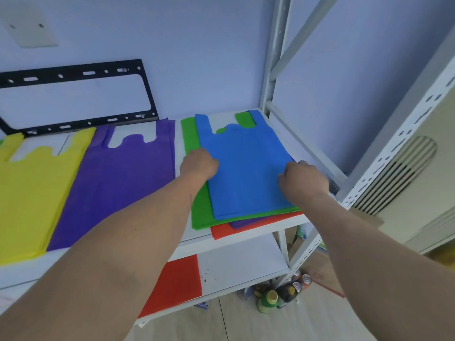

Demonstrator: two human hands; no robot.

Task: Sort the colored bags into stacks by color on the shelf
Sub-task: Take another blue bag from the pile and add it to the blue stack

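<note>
Currently both hands sit on the blue bag point(246, 168), which tops a mixed pile at centre right of the frame on the upper shelf point(317, 158). Left hand point(199, 163) is at the bag's left edge, fingers curled, apparently pinching it; right hand point(304, 179) is at the right edge, fingers curled under, grip itself hidden. Beneath the blue lie a green bag point(200, 212), a purple sliver and a red bag point(221, 231). Sorted so far, judging by layout: purple stack point(118, 178) at centre left, yellow stack point(32, 193) at far left. A second red bag point(179, 284) lies on the lower shelf.

Handling estimate: thin, limp, very light non-woven sheet; likely to drag the layer below. Take hold at both side edges, lift flat.
</note>
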